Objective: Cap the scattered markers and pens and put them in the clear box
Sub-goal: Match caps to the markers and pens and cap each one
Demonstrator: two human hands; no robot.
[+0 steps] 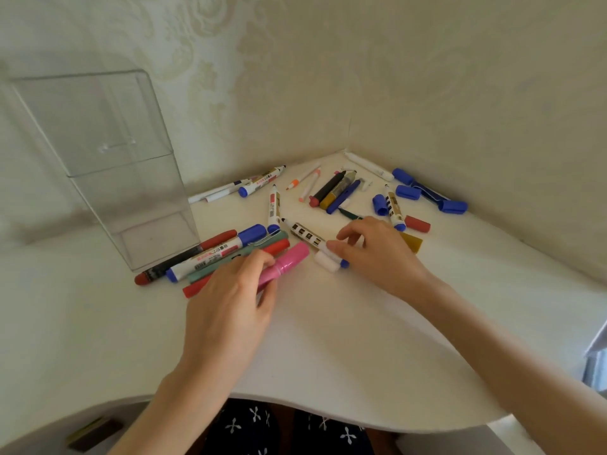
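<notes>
Here, pink marker (pixel 289 259) juts from left grip (pixel 230 297).

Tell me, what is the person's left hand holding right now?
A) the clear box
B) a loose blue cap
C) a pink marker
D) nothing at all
C: the left hand has its fingers curled round the barrel of the pink marker, whose capped end sticks out past the fingers.
</notes>
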